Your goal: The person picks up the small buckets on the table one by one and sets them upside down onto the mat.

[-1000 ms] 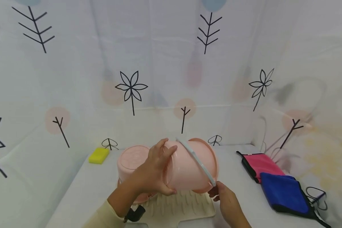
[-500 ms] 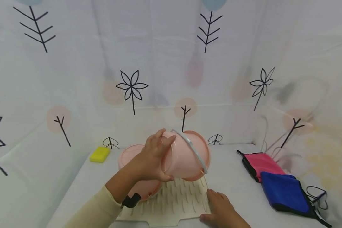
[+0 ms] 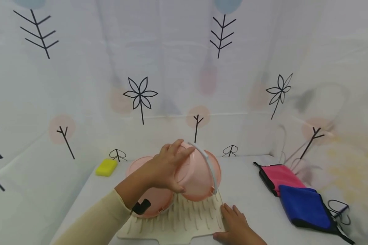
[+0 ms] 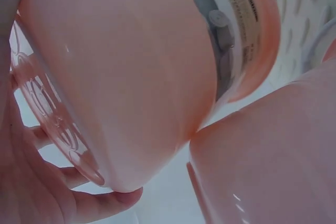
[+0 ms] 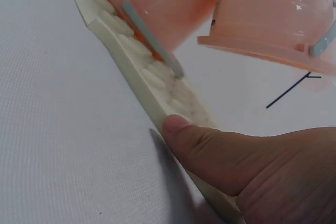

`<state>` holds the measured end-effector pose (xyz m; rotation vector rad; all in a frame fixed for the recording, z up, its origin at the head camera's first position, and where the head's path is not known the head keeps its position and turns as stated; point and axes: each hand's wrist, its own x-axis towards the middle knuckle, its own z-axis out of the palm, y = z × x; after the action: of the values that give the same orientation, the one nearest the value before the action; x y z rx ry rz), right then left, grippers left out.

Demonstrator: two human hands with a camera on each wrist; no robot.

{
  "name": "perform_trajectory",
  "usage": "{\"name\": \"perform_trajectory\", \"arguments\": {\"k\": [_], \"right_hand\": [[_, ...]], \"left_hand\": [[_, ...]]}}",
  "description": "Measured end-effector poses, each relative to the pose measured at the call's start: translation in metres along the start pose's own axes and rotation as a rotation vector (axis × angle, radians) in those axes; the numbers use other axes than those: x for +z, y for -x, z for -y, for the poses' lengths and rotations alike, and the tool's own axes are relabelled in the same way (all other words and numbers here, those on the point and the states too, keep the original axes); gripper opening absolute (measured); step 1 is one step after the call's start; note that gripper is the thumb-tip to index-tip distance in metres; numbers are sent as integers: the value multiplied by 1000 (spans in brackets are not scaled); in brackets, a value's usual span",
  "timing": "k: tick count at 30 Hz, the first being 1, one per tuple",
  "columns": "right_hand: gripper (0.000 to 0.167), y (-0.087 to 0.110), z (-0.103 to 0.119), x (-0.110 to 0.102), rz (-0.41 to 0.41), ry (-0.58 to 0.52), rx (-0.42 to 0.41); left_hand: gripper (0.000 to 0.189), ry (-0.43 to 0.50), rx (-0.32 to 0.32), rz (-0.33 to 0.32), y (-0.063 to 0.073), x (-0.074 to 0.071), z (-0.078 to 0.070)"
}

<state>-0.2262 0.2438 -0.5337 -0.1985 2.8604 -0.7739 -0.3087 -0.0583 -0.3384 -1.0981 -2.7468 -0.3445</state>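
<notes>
My left hand (image 3: 164, 168) grips a pink plastic bucket (image 3: 199, 173) by its base, fingers spread around the bottom edge. The bucket is tilted in the air, mouth down and to the right, its pale grey handle (image 3: 210, 166) hanging along the side. A second pink bucket (image 3: 156, 202) sits upside down on a cream ridged draining board (image 3: 199, 217), partly hidden by my left arm. In the left wrist view a printed label (image 4: 236, 40) shows on the held bucket. My right hand (image 3: 237, 224) rests along the board's right edge, its thumb (image 5: 197, 142) touching the rim.
A yellow sponge (image 3: 106, 167) lies at the back left of the white table (image 3: 245, 183). To the right lie a pink cloth item (image 3: 283, 175) and a blue one (image 3: 305, 206), both black-edged. A patterned curtain (image 3: 171, 61) hangs behind.
The right hand has let go of the bucket's handle and come down to the board's edge. The held bucket has turned its mouth further downward and away, and shifted slightly left.
</notes>
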Motion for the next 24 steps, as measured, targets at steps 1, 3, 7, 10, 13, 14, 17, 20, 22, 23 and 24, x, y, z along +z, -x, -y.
{"name": "perform_trajectory", "arguments": {"k": [1, 3, 7, 10, 13, 14, 17, 20, 22, 23, 24], "right_hand": [[109, 0, -1, 0, 5, 1, -16], [109, -1, -1, 0, 17, 0, -23], [108, -2, -2, -1, 17, 18, -21], [107, -2, -3, -2, 20, 29, -23], [106, -2, -4, -1, 22, 20, -28], [106, -1, -4, -1, 18, 17, -40], [106, 0, -6, 0, 4, 8, -76], [106, 1, -8, 1, 9, 4, -88], [108, 1, -7, 0, 33, 7, -57], [109, 0, -6, 0, 41, 10, -44], [109, -1, -5, -1, 49, 18, -31]], "left_hand": [[129, -4, -4, 7, -2, 0, 0], [129, -15, -11, 17, -6, 1, -1], [127, -28, -12, 40, -16, 11, -3], [127, -40, -12, 77, -22, 22, -6], [128, -55, -17, 105, -27, 36, -8], [128, -59, -19, 110, -29, 40, -9], [127, -62, -26, 105, -33, 50, -12], [124, -72, -30, 99, -38, 57, -17], [123, -86, -33, 100, -42, 60, -21], [122, -92, -37, 101, -44, 61, -24], [121, -100, -41, 104, -46, 62, -26]]}}
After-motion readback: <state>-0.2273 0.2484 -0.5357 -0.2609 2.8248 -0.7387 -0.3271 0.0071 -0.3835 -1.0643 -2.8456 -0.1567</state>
